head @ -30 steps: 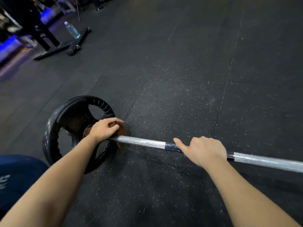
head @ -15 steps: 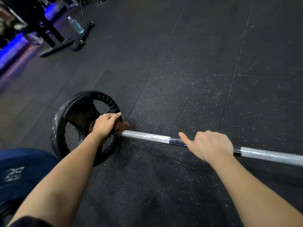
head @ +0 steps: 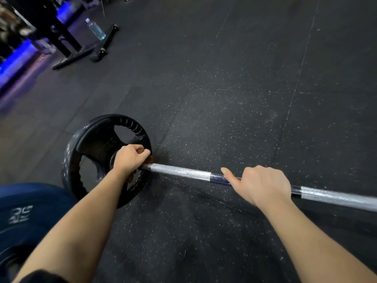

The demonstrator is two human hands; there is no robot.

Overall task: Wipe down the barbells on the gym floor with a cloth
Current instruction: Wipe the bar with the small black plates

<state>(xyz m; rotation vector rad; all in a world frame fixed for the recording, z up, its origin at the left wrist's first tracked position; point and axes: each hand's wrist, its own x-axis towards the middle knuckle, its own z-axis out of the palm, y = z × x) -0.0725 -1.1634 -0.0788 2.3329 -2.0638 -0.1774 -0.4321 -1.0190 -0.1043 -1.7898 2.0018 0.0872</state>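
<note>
A silver barbell bar (head: 179, 171) lies across the dark rubber floor, running from the black weight plate (head: 98, 144) at the left out past the right edge. My left hand (head: 130, 158) grips a small brown cloth (head: 150, 159) wrapped round the bar right against the plate. Most of the cloth is hidden under my fingers. My right hand (head: 263, 185) holds the smooth middle section of the bar, fingers curled over it and thumb stretched along it toward the left.
A blue plate (head: 24, 217) sits at the lower left by my arm. Far left stand a water bottle (head: 95, 29), a short black bar (head: 105, 42) and the black feet of a rack (head: 67, 50). Speckled floor stretches beyond the bar.
My left hand with the cloth has stayed at the bar's plate end, its fingers curling tighter round it. My right hand keeps its hold. The camera has tilted slightly.
</note>
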